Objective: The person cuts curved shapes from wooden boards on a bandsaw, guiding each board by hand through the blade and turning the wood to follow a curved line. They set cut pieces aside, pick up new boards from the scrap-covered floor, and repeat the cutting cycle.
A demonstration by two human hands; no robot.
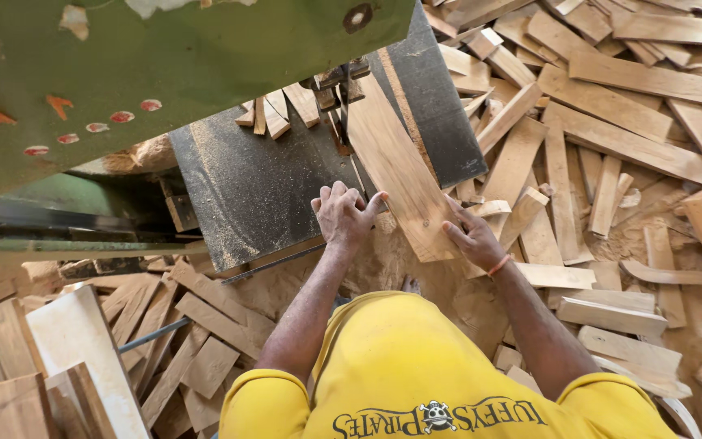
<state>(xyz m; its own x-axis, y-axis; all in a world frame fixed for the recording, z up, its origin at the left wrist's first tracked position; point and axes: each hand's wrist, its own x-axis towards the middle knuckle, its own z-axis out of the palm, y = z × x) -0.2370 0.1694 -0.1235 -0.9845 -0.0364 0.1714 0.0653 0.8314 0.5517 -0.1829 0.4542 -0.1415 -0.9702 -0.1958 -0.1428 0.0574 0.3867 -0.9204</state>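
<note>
One board (400,171) on one saw table (262,187); two hands; offcuts on floor too many to count.

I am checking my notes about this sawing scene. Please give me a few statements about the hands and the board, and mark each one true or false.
1. Both hands rest on the wooden board. True.
2. The board lies on the floor. False: it lies on the dark saw table.
3. The right hand has an orange band at the wrist. True.
4. The left hand grips a hammer. False: it presses flat at the board's edge.
</note>
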